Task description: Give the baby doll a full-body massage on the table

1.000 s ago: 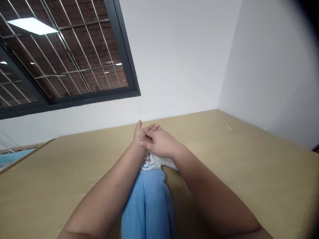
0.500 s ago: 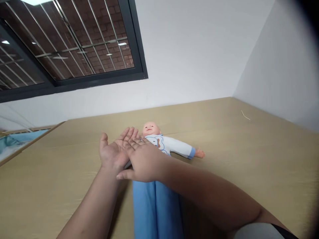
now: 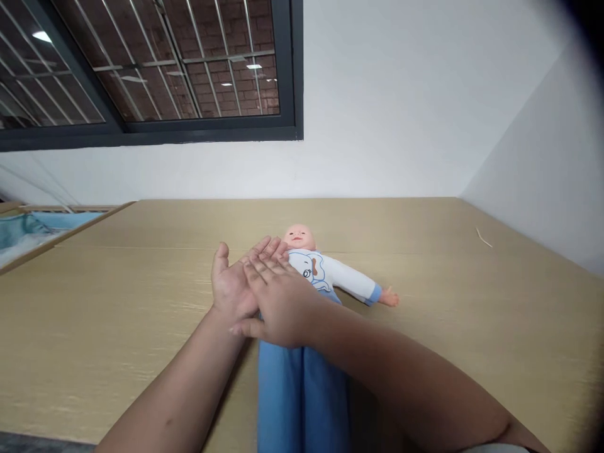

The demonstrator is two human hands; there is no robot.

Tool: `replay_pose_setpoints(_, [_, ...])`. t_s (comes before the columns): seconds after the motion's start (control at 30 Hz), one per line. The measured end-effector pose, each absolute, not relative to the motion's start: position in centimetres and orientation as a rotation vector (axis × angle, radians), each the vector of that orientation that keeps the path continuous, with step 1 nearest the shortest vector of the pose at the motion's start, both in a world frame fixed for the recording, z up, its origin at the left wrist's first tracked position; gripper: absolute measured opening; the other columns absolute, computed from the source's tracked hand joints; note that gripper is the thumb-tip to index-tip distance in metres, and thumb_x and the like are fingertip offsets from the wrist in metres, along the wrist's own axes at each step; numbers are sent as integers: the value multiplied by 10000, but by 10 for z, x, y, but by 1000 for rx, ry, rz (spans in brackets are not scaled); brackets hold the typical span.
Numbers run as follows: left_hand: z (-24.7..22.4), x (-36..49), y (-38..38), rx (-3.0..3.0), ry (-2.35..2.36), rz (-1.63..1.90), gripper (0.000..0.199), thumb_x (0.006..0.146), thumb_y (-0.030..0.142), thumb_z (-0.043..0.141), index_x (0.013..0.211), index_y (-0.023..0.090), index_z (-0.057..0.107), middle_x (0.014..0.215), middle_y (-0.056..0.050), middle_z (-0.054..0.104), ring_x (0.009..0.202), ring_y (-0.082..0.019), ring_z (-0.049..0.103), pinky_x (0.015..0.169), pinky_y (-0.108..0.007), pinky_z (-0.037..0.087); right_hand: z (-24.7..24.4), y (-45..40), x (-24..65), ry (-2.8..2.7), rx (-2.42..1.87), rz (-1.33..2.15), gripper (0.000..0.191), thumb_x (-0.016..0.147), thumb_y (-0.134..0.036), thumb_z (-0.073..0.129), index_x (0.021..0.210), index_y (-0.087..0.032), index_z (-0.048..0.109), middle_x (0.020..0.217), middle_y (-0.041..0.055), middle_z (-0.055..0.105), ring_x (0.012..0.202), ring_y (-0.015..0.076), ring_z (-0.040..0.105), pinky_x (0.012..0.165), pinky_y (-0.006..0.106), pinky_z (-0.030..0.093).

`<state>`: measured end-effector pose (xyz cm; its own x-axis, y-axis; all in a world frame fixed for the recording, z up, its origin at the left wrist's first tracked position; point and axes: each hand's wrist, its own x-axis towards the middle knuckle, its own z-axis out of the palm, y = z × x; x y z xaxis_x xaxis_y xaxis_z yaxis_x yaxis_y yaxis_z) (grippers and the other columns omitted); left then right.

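Observation:
My left hand [image 3: 233, 286] is held palm up, its thumb and fingers stretched out. Across its palm and fingers lies my right hand [image 3: 285, 305], palm down and flat, thumb out toward the left wrist. I see nothing held in either. Below and behind them a baby doll [image 3: 299, 238] lies on its back, its head pointing away from me. It wears a white top [image 3: 346, 277] with a blue cartoon print and cuff, and blue trousers [image 3: 302, 396]. My hands and forearms hide the doll's other arm and part of its middle.
The doll lies on a yellowish-brown flat surface [image 3: 425, 352] that meets a white wall [image 3: 377, 107]. A thin pale strip [image 3: 482, 238] lies at the right. A barred window [image 3: 189, 130] is at upper left; below it stands a wood-edged container with blue lining [image 3: 70, 220].
The view has shifted and levelled, so the doll and both hands sit slightly farther right. My right hand still rests across the left palm, with little change in pose.

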<state>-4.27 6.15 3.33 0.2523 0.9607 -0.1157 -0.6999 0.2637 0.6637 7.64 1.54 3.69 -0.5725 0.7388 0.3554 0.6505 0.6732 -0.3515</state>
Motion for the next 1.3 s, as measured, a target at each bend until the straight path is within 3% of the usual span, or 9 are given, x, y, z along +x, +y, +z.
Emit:
replay_pose_setpoints(0.23, [33,-60,80,496,512,1314,828,880,797,262,1245,126,583,1246,-204,634,1283,-323,567,981,-473,562,46,-7,71,-2469,-1035,366,1057,848,-710,602,1525,39,289,1585,284,255,1507,396,183,1245,538,143])
replay_pose_setpoints(0.4, [32,-47,69,552,488,1284,771,838,788,404,1284,188,593,1252,-198,644,1317,-368,534,1012,-535,530,45,-7,70,-2462,-928,343,1113,842,-726,599,1530,68,232,1598,300,198,1525,364,127,1260,471,120])
replay_pose_setpoints(0.53, [33,-40,59,548,543,1271,688,789,760,538,1247,255,627,1218,-184,663,1305,-391,541,1031,-544,515,38,11,76,-2435,-1005,263,1022,878,-695,571,1536,24,265,1608,258,222,1524,358,141,1261,497,72])
replay_pose_setpoints(0.73, [34,-55,74,474,506,1262,820,869,797,309,1243,124,594,1256,-217,632,1275,-351,568,1010,-509,535,39,9,78,-2448,-1130,277,1077,845,-749,565,1521,45,297,1585,294,243,1506,386,197,1247,520,112])
replay_pose_setpoints(0.97, [28,-51,74,422,368,1237,816,886,761,363,1269,73,577,1313,-235,603,1317,-342,532,1057,-466,491,46,-4,74,-2506,-951,378,1139,828,-774,567,1546,44,230,1607,285,181,1518,365,160,1257,469,117])
replay_pose_setpoints(1.1, [27,-44,66,354,318,1179,773,881,723,440,1303,87,559,1322,-240,598,1313,-364,534,1060,-491,482,41,9,78,-2512,-1050,338,1039,886,-736,511,1563,-1,224,1627,237,158,1529,354,117,1256,505,91])
replay_pose_setpoints(1.3, [24,-61,84,286,336,1250,824,897,729,399,1329,37,517,1295,-264,601,1235,-365,595,1003,-489,523,44,4,79,-2526,-1142,392,1032,865,-741,536,1572,-50,238,1620,212,220,1515,346,196,1247,516,124])
